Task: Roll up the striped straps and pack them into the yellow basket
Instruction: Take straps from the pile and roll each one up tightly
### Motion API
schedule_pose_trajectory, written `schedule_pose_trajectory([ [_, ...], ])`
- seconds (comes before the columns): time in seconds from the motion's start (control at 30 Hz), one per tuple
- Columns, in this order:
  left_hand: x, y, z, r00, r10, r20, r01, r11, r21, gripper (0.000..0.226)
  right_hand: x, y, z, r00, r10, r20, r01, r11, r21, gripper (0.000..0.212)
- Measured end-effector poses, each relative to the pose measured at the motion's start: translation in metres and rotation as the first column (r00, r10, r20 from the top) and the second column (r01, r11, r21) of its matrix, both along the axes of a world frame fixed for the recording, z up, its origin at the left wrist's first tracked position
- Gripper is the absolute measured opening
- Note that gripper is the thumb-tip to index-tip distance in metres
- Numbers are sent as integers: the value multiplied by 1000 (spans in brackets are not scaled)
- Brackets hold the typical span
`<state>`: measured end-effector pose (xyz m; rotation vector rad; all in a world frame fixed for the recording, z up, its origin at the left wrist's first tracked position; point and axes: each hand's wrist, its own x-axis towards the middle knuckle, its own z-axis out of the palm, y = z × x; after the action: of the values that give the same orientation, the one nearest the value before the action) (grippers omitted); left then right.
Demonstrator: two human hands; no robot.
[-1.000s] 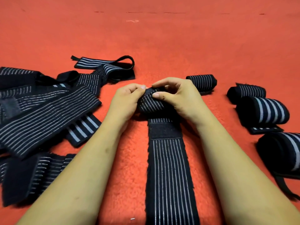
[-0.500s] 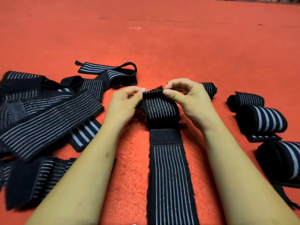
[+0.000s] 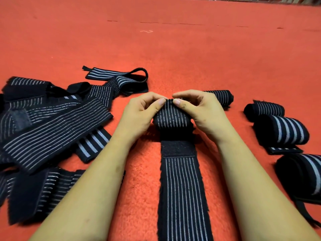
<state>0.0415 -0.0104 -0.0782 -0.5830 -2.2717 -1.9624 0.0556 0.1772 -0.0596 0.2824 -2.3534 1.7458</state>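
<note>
Left hand: thumb and curled fingers pinch the left end of the roll.
Right hand: same pinch on the right end; the thumbs nearly meet on top.
Strap: partly rolled between the fingertips; its flat tail runs from under the fingers toward the person on the red carpet.
Handling: judged light, soft, elastic and not slippery; the roll is likely to spring loose if pressure drops.
Hold points: both roll ends, thumbs on top.
Hook-and-loop patch: just nearer than the fingers.
Finished rolls: right of the right fingers, apart.
Loose straps: heaped left of the left fingers.
Yellow basket: not in view.
</note>
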Motion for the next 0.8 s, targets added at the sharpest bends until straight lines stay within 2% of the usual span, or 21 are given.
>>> schedule_pose_trajectory([
  [0.13, 1, 6, 0, 998, 63, 24, -63, 998, -25, 23, 0, -2, 2, 996, -52, -72, 52, 999, -8, 4],
  [0.2, 1, 8, 0, 997, 74, 32, -73, 997, -21, 25, -1, -4, 2, 995, -61, -84, 57, 997, -53, 6],
  [0.3, 1, 9, 3, 993, 84, 86, -90, 994, 68, 19, 1, -9, 1, 998, -37, -52, 31, 993, -113, 9],
  [0.63, -1, 4, 1, 992, 33, -119, -32, 999, 7, 15, -2, -9, -7, 999, -40, 11, 41, 981, -191, 3],
  [0.8, 0, 2, 2, 989, 32, -147, -37, 999, -32, 18, -6, -6, -10, 999, -42, -13, 40, 988, -148, 19],
])
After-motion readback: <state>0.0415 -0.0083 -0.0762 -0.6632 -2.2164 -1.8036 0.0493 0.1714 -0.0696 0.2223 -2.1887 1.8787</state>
